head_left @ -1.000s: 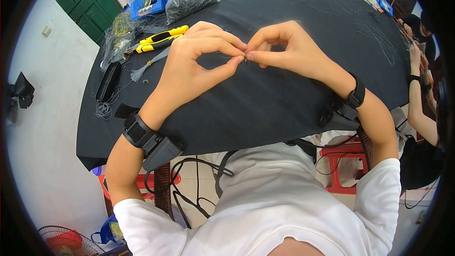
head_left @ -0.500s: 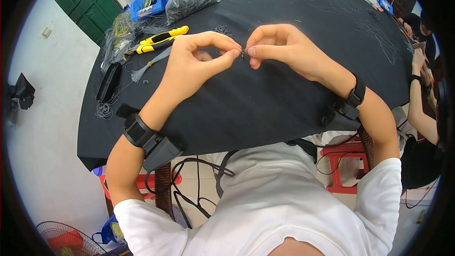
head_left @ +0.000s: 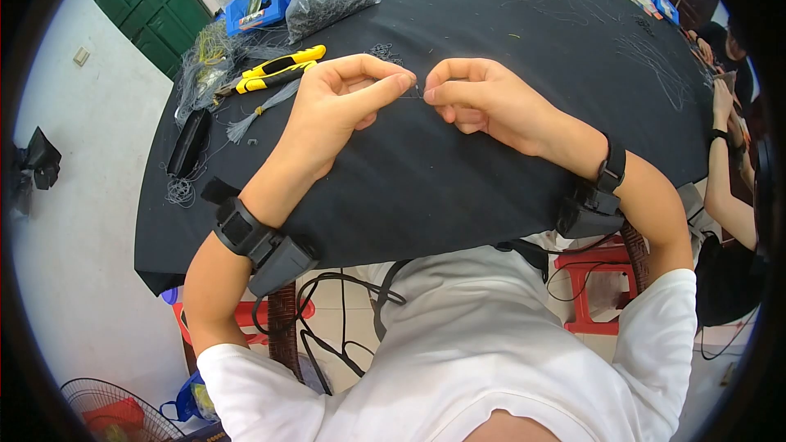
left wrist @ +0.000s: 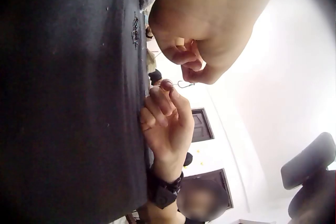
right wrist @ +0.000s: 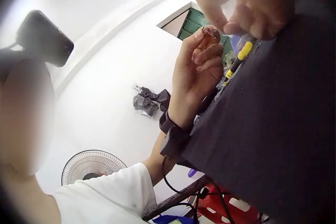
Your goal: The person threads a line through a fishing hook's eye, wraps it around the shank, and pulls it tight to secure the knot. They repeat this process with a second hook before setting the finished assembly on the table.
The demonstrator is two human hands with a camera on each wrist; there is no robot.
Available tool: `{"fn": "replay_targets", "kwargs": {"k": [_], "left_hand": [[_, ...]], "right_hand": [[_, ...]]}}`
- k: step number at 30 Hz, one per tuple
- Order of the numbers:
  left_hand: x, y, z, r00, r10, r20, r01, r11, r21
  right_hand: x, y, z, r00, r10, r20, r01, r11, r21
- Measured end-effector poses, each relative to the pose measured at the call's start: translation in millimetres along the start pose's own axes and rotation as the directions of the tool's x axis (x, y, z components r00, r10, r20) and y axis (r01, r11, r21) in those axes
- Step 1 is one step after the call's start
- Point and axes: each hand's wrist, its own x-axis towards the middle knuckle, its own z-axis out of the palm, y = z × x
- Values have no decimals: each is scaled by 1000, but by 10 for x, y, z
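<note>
My left hand (head_left: 332,106) and right hand (head_left: 499,102) are raised over the black-covered table, their fingertips a small gap apart. Between them in the left wrist view is a small, thin wire hook (left wrist: 184,84). The thumb and index finger of the right hand (left wrist: 167,116) pinch its straight end, while its curved end meets the fingertips of the left hand (left wrist: 205,35). A glint shows at the left fingertips in the right wrist view. Behind the left hand lies a small pile of dark hooks (head_left: 385,53), partly covered in the head view.
Yellow-and-black pliers (head_left: 278,69), a tied bundle of grey line (head_left: 254,119) and a black case (head_left: 189,143) lie on the left. Farther back are a clear bag of small dark pieces (head_left: 332,4) and a blue box (head_left: 255,13). Another person's arms (head_left: 725,164) appear at right.
Both hands have come slightly nearer the body, and their fingertips, together a second ago, have drawn a little apart. More of the dark pile now shows behind the left hand.
</note>
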Motion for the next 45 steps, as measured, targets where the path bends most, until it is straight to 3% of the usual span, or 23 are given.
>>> {"fn": "replay_targets", "kwargs": {"k": [11, 14, 20, 29, 38, 41, 45], "left_hand": [[-8, 10, 66, 998, -19, -58, 15, 998, -60], [-18, 26, 66, 997, -30, -70, 27, 999, -45], [2, -12, 42, 997, 0, -82, -2, 1000, -27], [-30, 26, 49, 999, 28, -37, -28, 999, -15], [-29, 20, 44, 1000, 11, -14, -12, 997, -81], [-13, -43, 57, 998, -59, 15, 61, 964, -258], [7, -56, 39, 998, -55, -17, 51, 984, -169]], "right_hand": [[-72, -5, 153, 982, -183, -45, 169, 962, -217], [-99, -52, 125, 963, -270, 7, 259, 918, -299], [-89, -16, 108, 947, -320, 1, 300, 886, -354], [-44, 26, 35, 942, -316, -117, 246, 883, -401], [-62, 5, 54, 945, -301, -128, 228, 886, -405], [-33, 58, 72, 961, -276, -33, 251, 911, -327], [-24, 139, 95, 947, -318, 46, 315, 891, -326]]}}
